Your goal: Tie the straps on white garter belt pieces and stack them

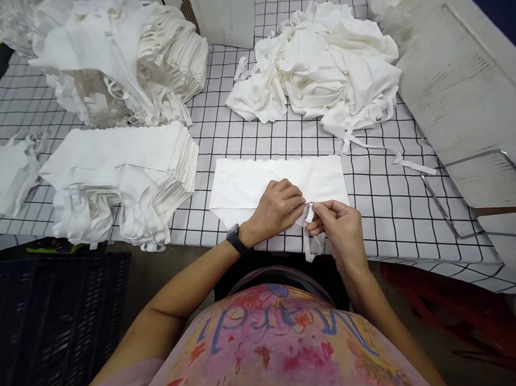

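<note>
A white strapped garment [250, 184] lies flat before me at the table's front edge, its scalloped hem pointing away. My left hand [278, 209] rests over its lower middle, fingers closed in a pinch at the strap's end. Close beside it, my right hand [339, 224] pinches the white strap [309, 215] between thumb and fingers. The strap's loop hangs just over the table edge. Some small part sits between the two sets of fingertips, too tiny to make out.
Left of me is a neat stack of white garments [125, 150], with a larger pile [118, 56] behind. A loose heap [327, 63] lies at the back. A bent wire frame [452, 222] and a carton [477, 101] stand right. A dark crate [45, 314] sits below left.
</note>
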{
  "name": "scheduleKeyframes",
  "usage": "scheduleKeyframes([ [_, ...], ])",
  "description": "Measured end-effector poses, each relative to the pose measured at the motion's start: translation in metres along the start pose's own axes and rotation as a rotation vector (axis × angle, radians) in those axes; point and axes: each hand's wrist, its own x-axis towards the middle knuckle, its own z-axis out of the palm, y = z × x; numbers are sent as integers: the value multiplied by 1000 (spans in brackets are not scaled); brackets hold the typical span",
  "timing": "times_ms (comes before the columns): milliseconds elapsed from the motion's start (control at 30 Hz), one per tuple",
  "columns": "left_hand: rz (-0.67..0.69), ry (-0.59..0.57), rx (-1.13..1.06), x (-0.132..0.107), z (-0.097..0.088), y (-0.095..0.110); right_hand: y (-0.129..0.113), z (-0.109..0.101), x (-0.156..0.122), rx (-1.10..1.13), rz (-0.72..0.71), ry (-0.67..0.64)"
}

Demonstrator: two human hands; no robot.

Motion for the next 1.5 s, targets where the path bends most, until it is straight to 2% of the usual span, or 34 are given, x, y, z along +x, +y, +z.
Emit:
scheduleKeyframes([
  [233,148,74,91,-2,3,0,0,-1,4,-5,19,-18],
  [567,250,113,140,-2,9,-1,-5,-6,17,-56,114,-176],
  [700,224,120,145,-2,11,-1,-8,-9,19,-84,153,-205],
  [833,209,121,158,-2,12,0,-4,-10,15,-144,63,-147],
  [933,220,94,172,-2,12,1,-1,-9,13,-144,43,-203],
  [1033,219,76,177,-1,11,2,0,-9,14,-131,60,-265],
  [1267,206,84,193,-1,9,2,-3,-12,5,-99,123,-264],
  [1367,190,83,236,-1,9,2,-4,-20,-6,-70,180,-308],
  [1500,184,76,277,-2,12,3,-8,-47,-26,-289,120,-298],
])
